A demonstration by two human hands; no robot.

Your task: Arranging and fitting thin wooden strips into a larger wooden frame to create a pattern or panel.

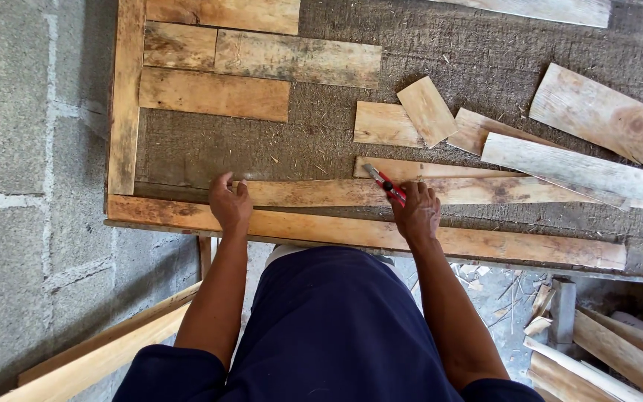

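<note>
Currently right hand (418,212) grips a red utility knife (385,184) on the long plank (321,193); left hand (229,202) presses it flat, fingers spread. Few boards (217,93) laid far left; most of the tabletop (426,52) bare.

The utility knife (386,184) is red with a grey metal blade. Under it, the long plank (314,193) is pale yellow-brown with dark stains. Left of the knife, the bench (210,149) surface is grey-brown and rough. Right of the knife, the loose boards (597,112) are pale grey-white, one with a round brown knot. Below the knife, the clothing (329,327) is dark navy blue.
</note>
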